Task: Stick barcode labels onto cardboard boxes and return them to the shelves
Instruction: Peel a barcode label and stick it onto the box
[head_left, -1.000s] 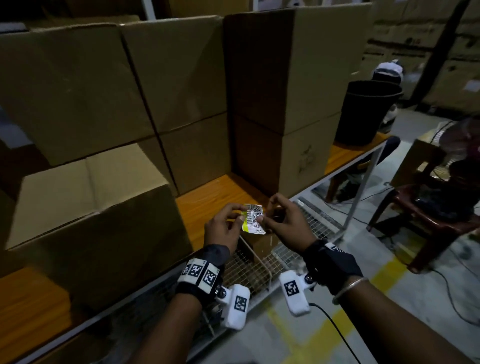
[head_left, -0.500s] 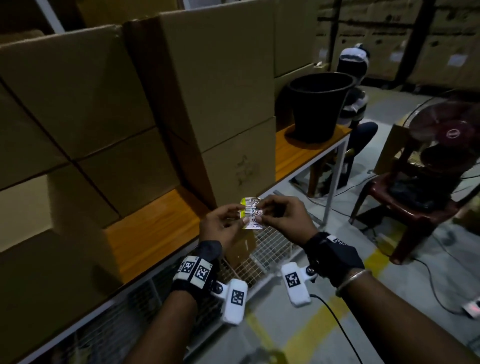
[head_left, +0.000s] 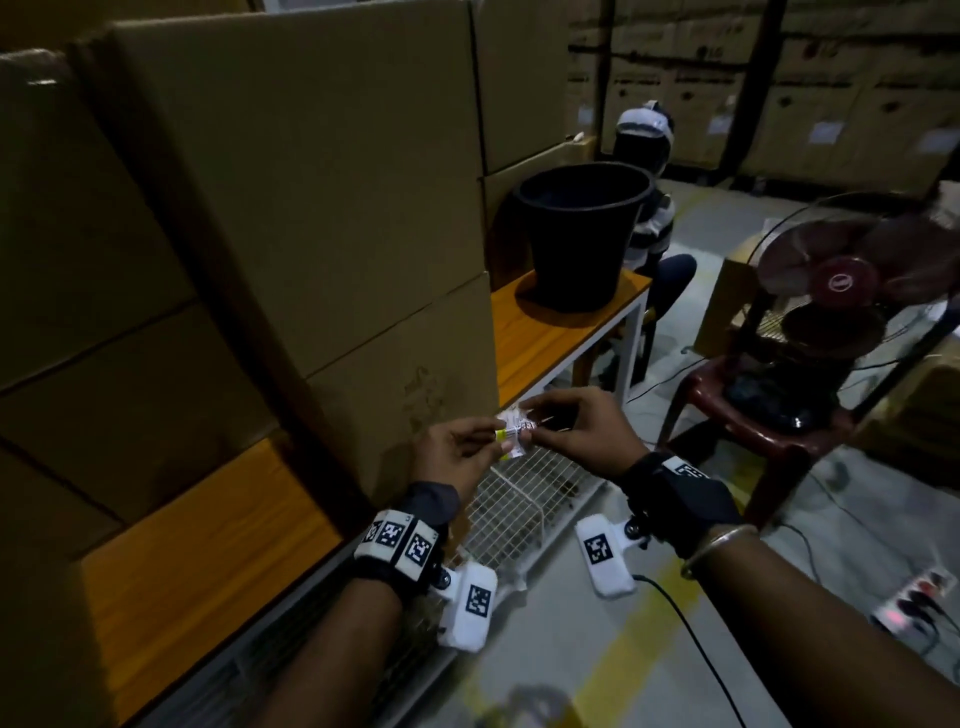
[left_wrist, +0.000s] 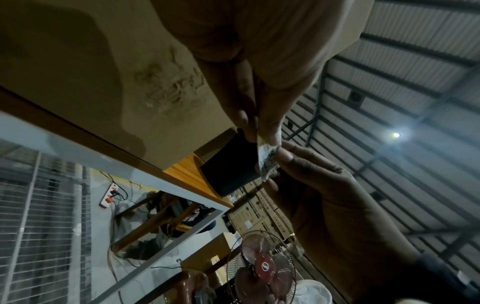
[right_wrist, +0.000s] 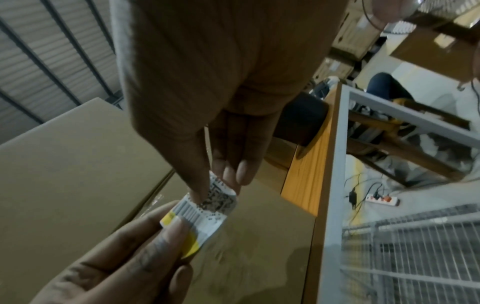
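Head view: both hands were up in front of the stacked cardboard boxes (head_left: 311, 208) on the orange shelf (head_left: 208, 545). The left hand (head_left: 452, 457) and right hand (head_left: 576, 431) each pinched one end of a small barcode label (head_left: 511, 434), held in the air just beside the lowest box (head_left: 410, 384) but not touching it. A black bucket (head_left: 582, 234) sat further along the shelf, with a fan (head_left: 841, 280) off to the right.

Left wrist view: thumb and fingers were closed on the label's edge, the other hand's fingertips (left_wrist: 284, 156) meeting it from below.

Right wrist view: the label was plainly white with a barcode, peeling off a yellow backing (right_wrist: 192, 244) that the left hand gripped, while the right thumb and fingers pinched the white part.

So I'd say this one was mid-peel: nothing stuck yet, and I couldn't see a label on any box face. Sticking and shelving were all left to do.
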